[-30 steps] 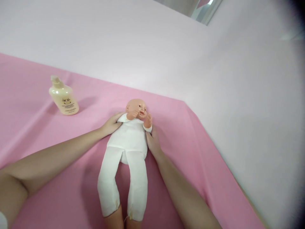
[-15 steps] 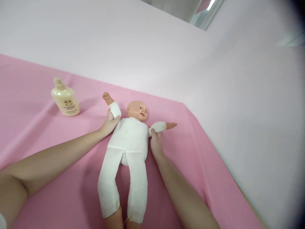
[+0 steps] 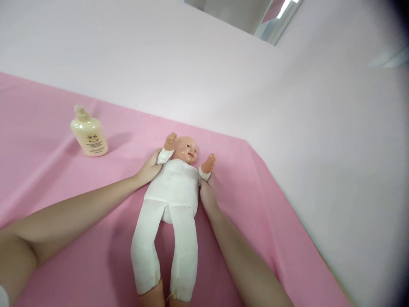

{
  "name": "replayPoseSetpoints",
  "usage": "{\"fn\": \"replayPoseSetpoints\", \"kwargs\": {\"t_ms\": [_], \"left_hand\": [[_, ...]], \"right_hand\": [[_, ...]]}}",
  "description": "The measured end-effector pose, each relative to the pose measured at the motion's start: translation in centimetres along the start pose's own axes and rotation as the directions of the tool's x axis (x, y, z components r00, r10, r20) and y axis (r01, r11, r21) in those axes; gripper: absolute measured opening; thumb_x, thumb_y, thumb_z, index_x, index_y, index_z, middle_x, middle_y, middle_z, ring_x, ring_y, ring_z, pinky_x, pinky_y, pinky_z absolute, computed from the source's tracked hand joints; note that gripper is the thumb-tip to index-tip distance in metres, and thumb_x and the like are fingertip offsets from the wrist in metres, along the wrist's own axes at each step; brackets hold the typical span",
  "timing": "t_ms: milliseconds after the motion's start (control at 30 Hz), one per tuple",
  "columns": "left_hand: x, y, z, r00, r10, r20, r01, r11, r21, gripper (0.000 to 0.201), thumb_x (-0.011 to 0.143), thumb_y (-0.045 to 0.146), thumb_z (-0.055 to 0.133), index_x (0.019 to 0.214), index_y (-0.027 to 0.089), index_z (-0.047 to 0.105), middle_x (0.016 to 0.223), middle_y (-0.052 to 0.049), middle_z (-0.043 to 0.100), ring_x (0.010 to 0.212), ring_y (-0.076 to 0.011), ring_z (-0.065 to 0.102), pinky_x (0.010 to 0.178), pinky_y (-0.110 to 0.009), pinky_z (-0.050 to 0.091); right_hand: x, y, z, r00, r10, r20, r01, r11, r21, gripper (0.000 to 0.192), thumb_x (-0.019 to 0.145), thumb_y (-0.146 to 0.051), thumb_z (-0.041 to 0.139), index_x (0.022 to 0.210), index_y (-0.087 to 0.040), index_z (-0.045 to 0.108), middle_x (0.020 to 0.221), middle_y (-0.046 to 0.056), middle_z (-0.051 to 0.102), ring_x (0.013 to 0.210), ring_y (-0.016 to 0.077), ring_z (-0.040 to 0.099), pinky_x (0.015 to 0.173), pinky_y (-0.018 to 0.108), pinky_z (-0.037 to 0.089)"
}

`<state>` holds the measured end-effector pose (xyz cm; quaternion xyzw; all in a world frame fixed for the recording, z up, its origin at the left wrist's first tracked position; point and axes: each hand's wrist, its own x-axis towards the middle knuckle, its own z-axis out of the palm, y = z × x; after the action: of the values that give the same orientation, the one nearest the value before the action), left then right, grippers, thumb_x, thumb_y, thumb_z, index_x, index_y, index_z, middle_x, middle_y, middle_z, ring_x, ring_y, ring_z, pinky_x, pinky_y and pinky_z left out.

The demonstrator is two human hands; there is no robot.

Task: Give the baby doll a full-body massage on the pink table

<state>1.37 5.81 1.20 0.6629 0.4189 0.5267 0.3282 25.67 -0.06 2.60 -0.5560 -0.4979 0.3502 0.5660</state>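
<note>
A baby doll (image 3: pixel 172 183) lies face up on the pink cloth, its torso and limbs covered in white fabric, its head and hands bare plastic. My left hand (image 3: pixel 151 167) is closed around the doll's arm on the left side, thumb toward the shoulder. On the other side, my right hand (image 3: pixel 208 192) grips the doll's other arm close to the shoulder; some of its fingers are hidden behind that arm. Both doll arms are raised, their hands beside the head. The doll's feet run out of view at the bottom.
A pale yellow pump bottle (image 3: pixel 91 138) with a printed label stands upright to the left of the doll. The pink cloth (image 3: pixel 79 264) covers the table and meets white walls (image 3: pixel 143 64) at the back and right. A window (image 3: pixel 243 15) shows at the top.
The doll's two arms have swung inward and up, from spread out sideways to close beside its head. Both my hands keep their hold and have shifted only slightly.
</note>
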Motion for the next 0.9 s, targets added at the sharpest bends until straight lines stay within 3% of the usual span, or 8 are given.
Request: {"fn": "replayPoseSetpoints", "kwargs": {"t_ms": [167, 267, 333, 500, 567, 633, 767, 900], "left_hand": [[-0.05, 0.02, 0.27, 0.992, -0.036, -0.117, 0.023, 0.994, -0.106, 0.068, 0.083, 0.018, 0.055, 0.147, 0.023, 0.033, 0.139, -0.009, 0.055, 0.131, -0.028, 0.05, 0.117, -0.05, 0.038], [-0.07, 0.27, 0.25, 0.988, -0.038, -0.152, 0.017, 0.99, -0.138, 0.065, 0.084, 0.019, 0.053, 0.146, 0.024, 0.035, 0.135, -0.008, 0.057, 0.129, -0.0277, 0.051, 0.115, -0.05, 0.04], [-0.11, 0.45, 0.17, 0.988, -0.005, -0.157, -0.015, 0.992, -0.128, 0.063, 0.084, 0.019, 0.054, 0.145, 0.024, 0.039, 0.136, -0.008, 0.057, 0.131, -0.0281, 0.05, 0.116, -0.05, 0.039], [-0.38, 0.81, -0.23, 0.981, 0.196, -0.009, -0.196, 0.981, -0.018, 0.054, 0.079, 0.01, 0.05, 0.13, 0.024, 0.06, 0.132, -0.007, 0.065, 0.124, -0.026, 0.058, 0.112, -0.049, 0.042], [-0.48, 0.9, -0.37, 0.956, 0.28, 0.091, -0.285, 0.958, 0.043, 0.055, 0.075, 0.005, 0.046, 0.121, 0.025, 0.066, 0.126, -0.006, 0.069, 0.12, -0.0247, 0.061, 0.111, -0.049, 0.042], [-0.53, 0.92, -0.39, 0.952, 0.286, 0.111, -0.294, 0.954, 0.056, 0.056, 0.074, 0.003, 0.044, 0.121, 0.025, 0.066, 0.125, -0.005, 0.07, 0.12, -0.0241, 0.06, 0.112, -0.049, 0.041], [-0.45, 0.65, -0.15, 0.986, 0.165, -0.035, -0.166, 0.985, -0.037, 0.058, 0.077, 0.01, 0.053, 0.133, 0.022, 0.05, 0.136, -0.009, 0.059, 0.129, -0.026, 0.054, 0.116, -0.049, 0.038], [-0.31, 0.22, 0.08, 0.981, 0.067, -0.181, -0.09, 0.988, -0.122, 0.062, 0.082, 0.018, 0.055, 0.14, 0.026, 0.035, 0.136, -0.009, 0.053, 0.132, -0.0251, 0.049, 0.12, -0.048, 0.033]], "right_hand": [[0.31, 0.37, -0.22, 0.998, -0.015, -0.055, 0.016, 1.0, 0.016, 0.062, 0.082, -0.034, 0.054, 0.143, -0.024, 0.042, 0.148, 0.01, 0.05, 0.138, 0.0244, 0.045, 0.118, 0.044, 0.032], [0.22, 0.13, -0.19, 0.999, 0.009, -0.054, -0.008, 1.0, 0.015, 0.07, 0.081, -0.034, 0.053, 0.148, -0.026, 0.033, 0.158, 0.009, 0.038, 0.144, 0.0244, 0.038, 0.121, 0.045, 0.028], [0.1, -0.13, -0.11, 0.998, -0.039, -0.048, 0.039, 0.999, 0.005, 0.068, 0.08, -0.031, 0.053, 0.146, -0.026, 0.037, 0.156, 0.008, 0.041, 0.143, 0.0244, 0.04, 0.121, 0.046, 0.028], [-0.17, -0.4, 0.09, 0.993, -0.08, 0.083, 0.084, 0.996, -0.044, 0.042, 0.078, -0.025, 0.049, 0.118, -0.022, 0.061, 0.125, 0.009, 0.065, 0.121, 0.0268, 0.057, 0.111, 0.049, 0.039], [-0.24, -0.35, 0.14, 0.991, -0.09, 0.096, 0.094, 0.995, -0.038, 0.039, 0.077, -0.025, 0.049, 0.114, -0.022, 0.063, 0.122, 0.009, 0.066, 0.119, 0.0267, 0.058, 0.109, 0.049, 0.041], [-0.26, -0.31, 0.16, 0.994, -0.081, 0.072, 0.082, 0.997, -0.011, 0.041, 0.078, -0.026, 0.051, 0.117, -0.022, 0.06, 0.123, 0.009, 0.066, 0.118, 0.0263, 0.058, 0.109, 0.048, 0.042], [-0.09, -0.17, -0.05, 0.999, -0.02, -0.048, 0.02, 1.0, 0.003, 0.054, 0.079, -0.031, 0.054, 0.132, -0.023, 0.046, 0.126, 0.01, 0.062, 0.119, 0.0265, 0.057, 0.107, 0.048, 0.043], [0.25, 0.23, -0.42, 0.987, 0.061, -0.152, -0.061, 0.998, 0.001, 0.075, 0.08, -0.032, 0.057, 0.147, -0.025, 0.024, 0.148, 0.014, 0.044, 0.135, 0.0266, 0.047, 0.114, 0.046, 0.039]]}}
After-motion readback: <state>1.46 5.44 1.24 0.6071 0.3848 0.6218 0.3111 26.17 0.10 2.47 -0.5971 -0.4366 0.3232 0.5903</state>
